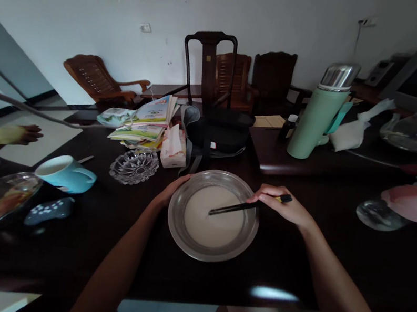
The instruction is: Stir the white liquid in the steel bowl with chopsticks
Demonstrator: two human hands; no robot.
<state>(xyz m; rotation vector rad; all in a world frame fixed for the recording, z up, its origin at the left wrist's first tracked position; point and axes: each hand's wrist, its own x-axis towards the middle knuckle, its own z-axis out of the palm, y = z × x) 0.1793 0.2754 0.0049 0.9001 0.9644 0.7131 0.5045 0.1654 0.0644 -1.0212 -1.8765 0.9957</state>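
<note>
Fingers of right hand (283, 206) closed round black chopsticks (233, 209), tips in white liquid (212, 228); left hand (175, 187) touching rim of metal bowl (207, 256), finger spread can't tell. Bowl's by table's (278, 263) near edge. Slow, low circles, rim braced, best limit slopping.

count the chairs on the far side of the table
4 in view: a brown armchair at the left, a tall-backed dark chair in the middle, a slatted wooden chair partly behind it, and a dark armchair right of that. Others may be hidden.
</note>
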